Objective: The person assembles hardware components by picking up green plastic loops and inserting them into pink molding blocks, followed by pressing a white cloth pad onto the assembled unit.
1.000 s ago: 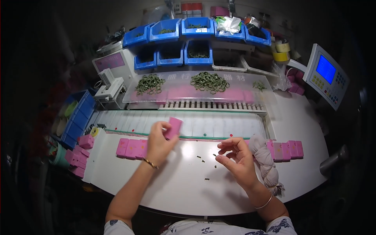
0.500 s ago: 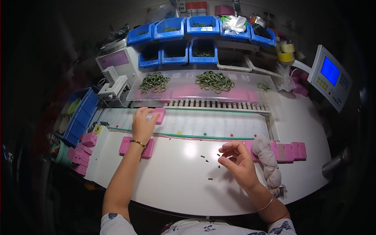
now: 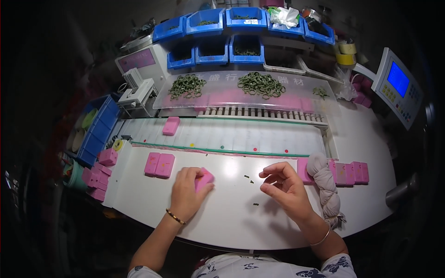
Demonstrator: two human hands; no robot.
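Note:
My left hand (image 3: 187,192) is closed round a pink rubber mould (image 3: 203,180), pressed low against the white tabletop (image 3: 222,222). To its right my right hand (image 3: 287,190) hovers over the table, fingers curved and thumb held apart from the fingertips. No object shows in that gap, though the palm side is partly hidden. Several small dark green bits (image 3: 256,204) lie between the hands. Two more pink moulds (image 3: 159,165) stand side by side beyond my left hand. On the pale conveyor belt (image 3: 208,134) rests another pink mould (image 3: 171,125).
A twisted greyish cloth (image 3: 324,185) lies right of my right hand, beside a row of pink moulds (image 3: 352,173). Green rings (image 3: 262,85) are heaped on a clear shelf (image 3: 218,99) behind the belt. Blue bins (image 3: 246,56) stand at the back; a control panel (image 3: 397,85) is at right.
My left hand has left the mould on the belt and come back to the table, now gripping another one. That belt mould has moved left with the belt. My right hand keeps its pose.

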